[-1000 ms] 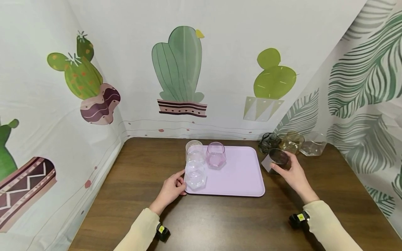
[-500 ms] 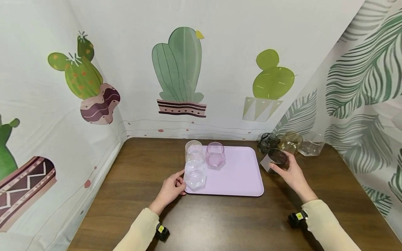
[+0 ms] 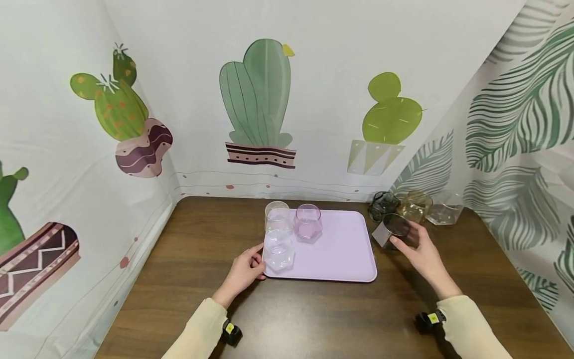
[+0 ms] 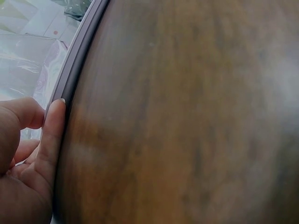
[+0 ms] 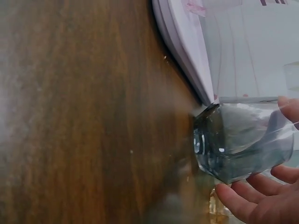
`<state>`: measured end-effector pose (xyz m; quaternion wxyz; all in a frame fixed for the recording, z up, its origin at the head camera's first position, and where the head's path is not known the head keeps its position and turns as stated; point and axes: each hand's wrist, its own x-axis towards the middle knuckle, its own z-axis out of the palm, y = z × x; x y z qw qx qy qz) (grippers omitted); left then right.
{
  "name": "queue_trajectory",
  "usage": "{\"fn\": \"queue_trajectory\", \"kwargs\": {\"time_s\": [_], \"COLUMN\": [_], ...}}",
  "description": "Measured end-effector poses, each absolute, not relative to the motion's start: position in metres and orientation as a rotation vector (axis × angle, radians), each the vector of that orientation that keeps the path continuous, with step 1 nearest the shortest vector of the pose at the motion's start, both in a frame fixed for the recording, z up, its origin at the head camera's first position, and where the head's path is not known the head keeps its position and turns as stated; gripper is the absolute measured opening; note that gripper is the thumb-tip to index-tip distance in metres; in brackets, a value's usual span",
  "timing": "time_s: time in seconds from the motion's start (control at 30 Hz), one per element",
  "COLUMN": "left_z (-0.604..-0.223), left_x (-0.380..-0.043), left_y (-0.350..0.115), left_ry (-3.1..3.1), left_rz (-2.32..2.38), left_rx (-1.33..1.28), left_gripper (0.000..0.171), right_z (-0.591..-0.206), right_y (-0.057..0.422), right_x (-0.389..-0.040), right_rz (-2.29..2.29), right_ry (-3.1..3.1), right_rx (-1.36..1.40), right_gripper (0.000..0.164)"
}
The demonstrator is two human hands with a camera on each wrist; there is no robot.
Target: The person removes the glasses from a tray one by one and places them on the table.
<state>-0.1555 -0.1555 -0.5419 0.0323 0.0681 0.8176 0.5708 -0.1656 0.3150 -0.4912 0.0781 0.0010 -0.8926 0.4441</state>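
My left hand [image 3: 244, 269] holds the left edge of a lilac tray [image 3: 336, 244], with a fingertip against the outer side of the rim [image 4: 70, 79] in the left wrist view. My right hand [image 3: 421, 252] grips a dark grey glass [image 5: 252, 140] beside the tray's right edge, thumb at the near side and fingers behind. That glass stands upright on the wooden table. On the tray's left side are two clear glasses, one at the back [image 3: 277, 214] and one at the front [image 3: 279, 252], plus a pink glass [image 3: 308, 224] right of the back one.
Behind the right hand, against the wall, stand another dark glass [image 3: 383, 205], an amber glass [image 3: 414, 207] and a clear glass [image 3: 446, 209]. A cactus-print cloth [image 3: 323, 114] hangs behind the brown table [image 3: 314, 319].
The right hand has shifted slightly right and toward the person, while the grey glass stays about where it was. The left hand and the tray look unchanged.
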Motion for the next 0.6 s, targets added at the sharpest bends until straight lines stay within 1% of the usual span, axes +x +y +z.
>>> {"fn": "queue_trajectory", "kwargs": {"time_s": [0.13, 0.3, 0.6], "left_z": [-0.541, -0.541, -0.541], "left_x": [-0.155, -0.155, -0.154], "left_y": [-0.155, -0.154, -0.150], "left_ry": [2.504, 2.516, 2.572], "left_rz": [1.761, 1.761, 1.743], "left_rx": [0.198, 0.165, 0.140], "left_gripper": [0.059, 0.058, 0.057], "right_z": [-0.486, -0.476, -0.462], "right_y": [0.314, 0.312, 0.306], "right_x": [-0.158, -0.147, -0.133], "right_rz": [1.364, 1.299, 1.229], "right_ry": [-2.609, -2.576, -2.556], "right_rx": [0.041, 0.060, 0.093], "right_gripper": [0.072, 0.065, 0.058]}}
